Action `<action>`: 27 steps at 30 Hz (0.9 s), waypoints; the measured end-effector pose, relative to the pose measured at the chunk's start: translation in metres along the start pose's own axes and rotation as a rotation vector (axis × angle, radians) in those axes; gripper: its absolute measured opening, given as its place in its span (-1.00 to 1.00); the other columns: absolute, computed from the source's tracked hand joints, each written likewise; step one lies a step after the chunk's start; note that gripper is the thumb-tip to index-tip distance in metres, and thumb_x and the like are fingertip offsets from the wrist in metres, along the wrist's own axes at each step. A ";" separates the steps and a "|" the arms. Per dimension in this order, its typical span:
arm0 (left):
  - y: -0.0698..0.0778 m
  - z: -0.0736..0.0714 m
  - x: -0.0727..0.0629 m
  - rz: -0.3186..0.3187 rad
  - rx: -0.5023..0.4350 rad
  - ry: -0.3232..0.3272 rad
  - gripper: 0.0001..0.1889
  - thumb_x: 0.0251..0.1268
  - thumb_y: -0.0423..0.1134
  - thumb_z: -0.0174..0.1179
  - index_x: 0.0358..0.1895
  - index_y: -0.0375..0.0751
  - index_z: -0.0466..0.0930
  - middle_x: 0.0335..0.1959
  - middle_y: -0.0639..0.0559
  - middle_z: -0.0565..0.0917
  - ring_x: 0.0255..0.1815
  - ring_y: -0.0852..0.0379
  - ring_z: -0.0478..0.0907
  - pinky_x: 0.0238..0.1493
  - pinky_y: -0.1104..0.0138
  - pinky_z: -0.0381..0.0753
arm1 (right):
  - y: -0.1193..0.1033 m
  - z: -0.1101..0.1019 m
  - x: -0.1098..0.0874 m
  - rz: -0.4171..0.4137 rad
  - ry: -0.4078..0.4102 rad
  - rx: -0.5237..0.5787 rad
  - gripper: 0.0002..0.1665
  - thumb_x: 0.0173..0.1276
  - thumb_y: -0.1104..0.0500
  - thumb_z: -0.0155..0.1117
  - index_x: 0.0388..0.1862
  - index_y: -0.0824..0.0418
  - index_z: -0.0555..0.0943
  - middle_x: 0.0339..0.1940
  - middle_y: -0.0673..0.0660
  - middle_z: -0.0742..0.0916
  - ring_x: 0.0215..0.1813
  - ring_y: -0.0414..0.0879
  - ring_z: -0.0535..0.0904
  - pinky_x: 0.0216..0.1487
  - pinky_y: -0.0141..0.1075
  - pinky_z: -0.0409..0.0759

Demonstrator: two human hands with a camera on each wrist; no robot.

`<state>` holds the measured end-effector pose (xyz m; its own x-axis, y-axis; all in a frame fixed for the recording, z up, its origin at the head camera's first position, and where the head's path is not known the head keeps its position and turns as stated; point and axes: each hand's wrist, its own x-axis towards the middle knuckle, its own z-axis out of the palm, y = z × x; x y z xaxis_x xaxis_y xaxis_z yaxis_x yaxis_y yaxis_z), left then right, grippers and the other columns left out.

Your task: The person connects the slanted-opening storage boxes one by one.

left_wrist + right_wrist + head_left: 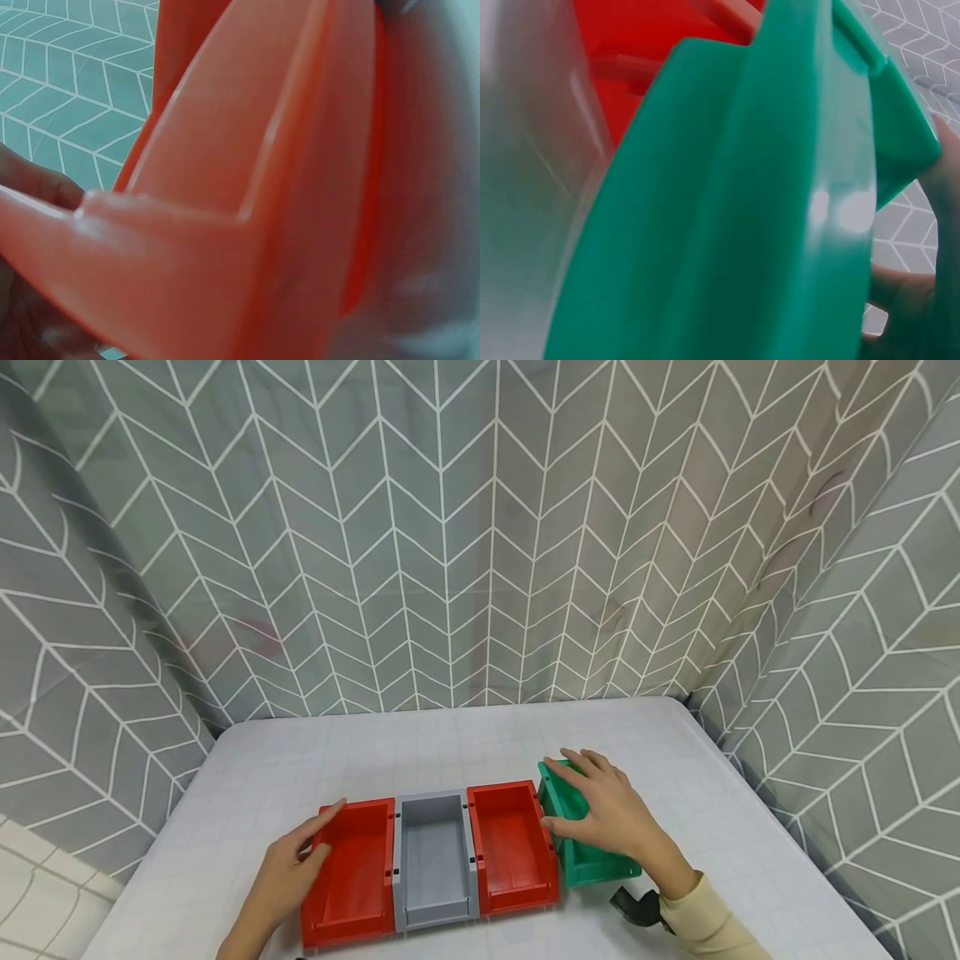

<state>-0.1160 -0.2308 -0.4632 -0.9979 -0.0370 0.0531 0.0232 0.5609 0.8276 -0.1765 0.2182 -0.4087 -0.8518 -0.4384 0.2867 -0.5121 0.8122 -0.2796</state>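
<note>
On the table, a red bin (356,868), a grey bin (435,856) and a second red bin (513,847) stand side by side in a row. A green bin (600,867) stands at the row's right end, turned at an angle to it. My left hand (281,877) is at the left red bin's outer side, index finger stretched along its far left corner and thumb near the rim. My right hand (603,806) spans the green bin with fingers spread, fingertips near its left rim and thumb near the right red bin. In the right wrist view the green bin hides most of that hand.
A white cloth covers the table (450,739). A grey curtain (480,568) with white lines hangs behind and at both sides. By the right wrist lies a black strap or similar dark piece (636,906).
</note>
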 end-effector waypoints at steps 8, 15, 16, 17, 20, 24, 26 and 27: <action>0.001 -0.001 0.000 0.010 0.013 -0.002 -0.35 0.42 -0.53 0.02 0.56 -0.11 0.39 0.46 -0.34 0.43 0.42 -0.39 0.38 0.23 -0.27 0.48 | -0.001 0.002 0.001 -0.014 0.004 -0.022 -0.04 0.24 -0.36 0.38 0.57 -0.03 0.46 0.51 0.24 0.47 0.46 0.36 0.31 0.27 0.47 0.35; 0.002 0.000 0.001 0.001 0.010 -0.003 -0.35 0.42 -0.53 0.03 0.56 -0.11 0.39 0.47 -0.34 0.42 0.43 -0.40 0.36 0.25 -0.25 0.46 | -0.001 0.001 0.002 -0.024 0.013 -0.040 -0.05 0.24 -0.34 0.38 0.56 -0.03 0.47 0.49 0.24 0.48 0.44 0.34 0.32 0.25 0.47 0.36; 0.002 0.000 0.001 -0.002 0.009 -0.002 -0.35 0.42 -0.53 0.03 0.56 -0.12 0.38 0.47 -0.34 0.42 0.43 -0.40 0.36 0.25 -0.25 0.45 | -0.002 0.001 0.003 -0.024 0.013 -0.043 -0.05 0.23 -0.34 0.38 0.56 -0.03 0.47 0.49 0.24 0.49 0.44 0.34 0.32 0.24 0.47 0.37; 0.002 0.000 0.001 -0.007 0.009 -0.004 -0.35 0.42 -0.53 0.03 0.57 -0.12 0.38 0.47 -0.34 0.41 0.44 -0.40 0.35 0.26 -0.24 0.45 | -0.002 0.001 0.003 -0.023 0.013 -0.045 -0.05 0.23 -0.34 0.38 0.55 -0.02 0.48 0.48 0.24 0.49 0.44 0.34 0.32 0.24 0.47 0.38; 0.002 0.000 0.000 -0.022 0.005 -0.009 -0.35 0.42 -0.52 0.03 0.57 -0.12 0.37 0.48 -0.35 0.40 0.44 -0.39 0.34 0.27 -0.23 0.43 | -0.003 0.001 0.003 -0.020 0.011 -0.054 -0.05 0.22 -0.34 0.38 0.55 -0.03 0.48 0.48 0.25 0.49 0.43 0.33 0.33 0.22 0.47 0.39; 0.001 0.000 0.000 -0.030 0.003 -0.015 -0.34 0.42 -0.52 0.03 0.57 -0.12 0.36 0.48 -0.35 0.40 0.45 -0.39 0.34 0.27 -0.23 0.43 | -0.002 0.003 0.002 -0.021 0.010 -0.068 -0.05 0.23 -0.36 0.37 0.56 -0.04 0.47 0.47 0.24 0.49 0.42 0.33 0.34 0.21 0.47 0.40; 0.001 0.000 0.000 -0.031 0.003 -0.017 -0.34 0.41 -0.52 0.03 0.57 -0.12 0.36 0.48 -0.35 0.40 0.45 -0.39 0.34 0.28 -0.23 0.43 | -0.002 0.004 0.001 -0.026 0.015 -0.070 -0.06 0.24 -0.36 0.36 0.56 -0.04 0.48 0.47 0.25 0.50 0.41 0.33 0.35 0.20 0.47 0.41; 0.001 0.000 0.000 -0.031 0.004 -0.018 -0.34 0.41 -0.53 0.03 0.58 -0.12 0.36 0.48 -0.35 0.40 0.45 -0.39 0.34 0.28 -0.23 0.43 | -0.002 0.005 0.001 -0.027 0.017 -0.071 -0.06 0.24 -0.36 0.36 0.55 -0.04 0.48 0.46 0.25 0.50 0.40 0.33 0.35 0.20 0.47 0.41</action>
<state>-0.1158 -0.2297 -0.4623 -0.9991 -0.0389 0.0174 -0.0075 0.5628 0.8266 -0.1773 0.2146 -0.4121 -0.8358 -0.4542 0.3085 -0.5249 0.8259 -0.2061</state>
